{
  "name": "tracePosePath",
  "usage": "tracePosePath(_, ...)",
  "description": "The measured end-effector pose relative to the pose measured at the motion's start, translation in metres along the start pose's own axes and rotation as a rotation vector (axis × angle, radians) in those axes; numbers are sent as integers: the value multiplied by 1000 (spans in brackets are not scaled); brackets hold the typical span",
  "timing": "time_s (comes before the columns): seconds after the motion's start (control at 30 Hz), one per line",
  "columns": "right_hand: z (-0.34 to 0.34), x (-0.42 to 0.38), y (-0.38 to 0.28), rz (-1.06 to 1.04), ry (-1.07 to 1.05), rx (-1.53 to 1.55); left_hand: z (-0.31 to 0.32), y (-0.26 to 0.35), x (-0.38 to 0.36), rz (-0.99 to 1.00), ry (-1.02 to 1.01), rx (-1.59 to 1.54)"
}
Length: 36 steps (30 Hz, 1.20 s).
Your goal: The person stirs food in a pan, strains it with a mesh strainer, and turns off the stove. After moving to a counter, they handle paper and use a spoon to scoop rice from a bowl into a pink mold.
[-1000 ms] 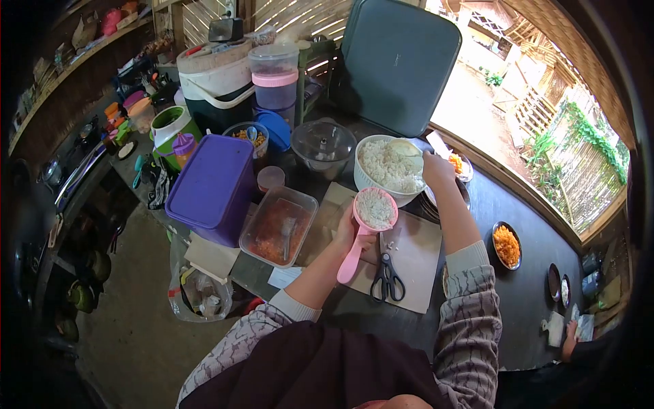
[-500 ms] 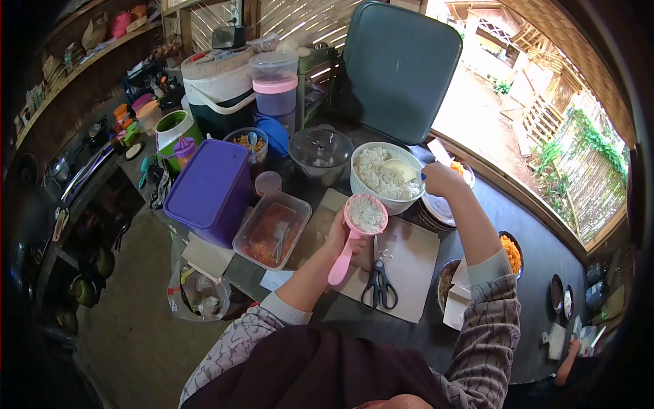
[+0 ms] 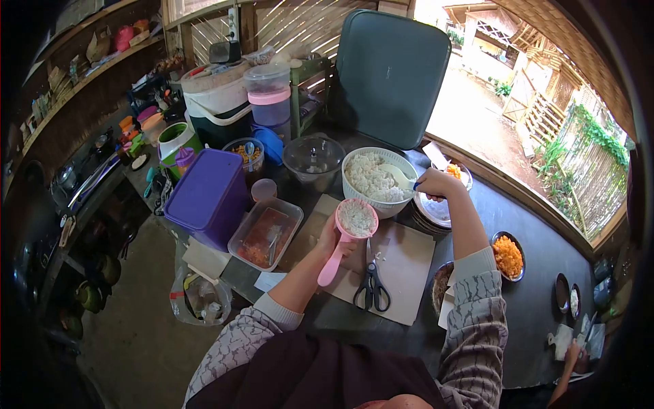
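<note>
My left hand (image 3: 330,240) is closed around a pink scoop (image 3: 331,267), whose round cup is filled with white rice (image 3: 357,219). Gripped in my right hand (image 3: 439,184) is a rice paddle (image 3: 396,174) with a pale blade and a blue handle end. Its blade rests in the rice inside a white ribbed basket (image 3: 380,206), just beyond the scoop. Below the scoop, black-handled scissors (image 3: 372,290) lie on brown paper (image 3: 409,273) with a few rice grains around the blades.
Left of the paper stand a clear tub (image 3: 266,232) with reddish food and a purple-lidded box (image 3: 208,187). Stacked plates (image 3: 436,213) sit right of the basket, with a bowl of orange food (image 3: 507,256) farther right. Another person's hand (image 3: 574,351) is at the lower right.
The view has shifted slightly. My right hand has tilted the paddle, and more of its blade shows above the rice. My left hand still holds the filled scoop, with the rice looking flatter.
</note>
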State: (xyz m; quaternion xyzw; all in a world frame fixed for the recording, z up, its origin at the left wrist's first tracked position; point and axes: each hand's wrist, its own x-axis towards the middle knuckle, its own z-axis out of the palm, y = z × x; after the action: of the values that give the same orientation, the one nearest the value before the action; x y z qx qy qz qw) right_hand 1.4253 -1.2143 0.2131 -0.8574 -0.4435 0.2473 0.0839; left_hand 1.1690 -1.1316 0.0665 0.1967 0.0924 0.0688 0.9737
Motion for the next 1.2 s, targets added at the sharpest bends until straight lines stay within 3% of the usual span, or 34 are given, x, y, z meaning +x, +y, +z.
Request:
tracePosePath(0.27,5,10,-10,39,-31,-54,-4,-2,2,-3,-23,-13)
tracePosePath(0.6,-13,-23,-7,165,-41,273,-4,-1,2,-73,-62,-103)
tracePosePath(0.9,-3,-44,-1,149,62,320,-25,-8,11,-121,-225,-212)
tracePosePath(0.97,0,-54,-2,40,92,354,-22,-9,13,-116,-236,-200)
tracePosePath(1.03,4,-62,-1,-1,81,346,-5,-7,5,-173,-69,-245)
tracePosePath(1.2,19,-105,-14,-53,22,334,-27,-14,15,-165,-121,-176)
